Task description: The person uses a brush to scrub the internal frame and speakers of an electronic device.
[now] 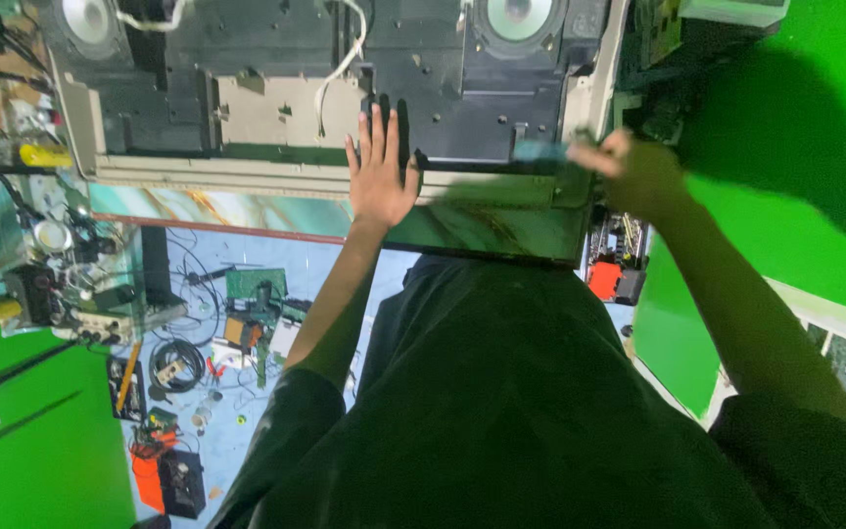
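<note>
Left grip (381, 171) lies flat and wide open, fingers spread, palm pressed on the lower edge of an opened electronic chassis (345, 88); it has hold of nothing. That chassis rests on a desk (237, 209) with a marbled top and fills the upper part of the view, its dark inner panels and a pale metal plate (276, 110) exposed. A round loudspeaker cone (88, 18) sits at its upper left corner. A white cable (340, 69) runs down over the metal plate, ending just left of the spread fingers.

Further left, on the desk's end, lie small parts and wiring, among them a yellow-handled tool (43, 155). Below the desk, on the pale blue floor (203, 264), are a green circuit board (255, 282), a coil of black cable (176, 364) and an orange-and-black box (166, 480).

Moving right, a second loudspeaker cone (519, 16) sits at the chassis's upper right. Right grip (638, 174) is closed around a blurred, bluish slim tool (540, 150) whose tip meets the right edge of the chassis; what kind of tool it is cannot be told. Beneath this hand a red component (603, 279) shows beside the desk's edge. A green backdrop (795, 196) covers the far right.
</note>
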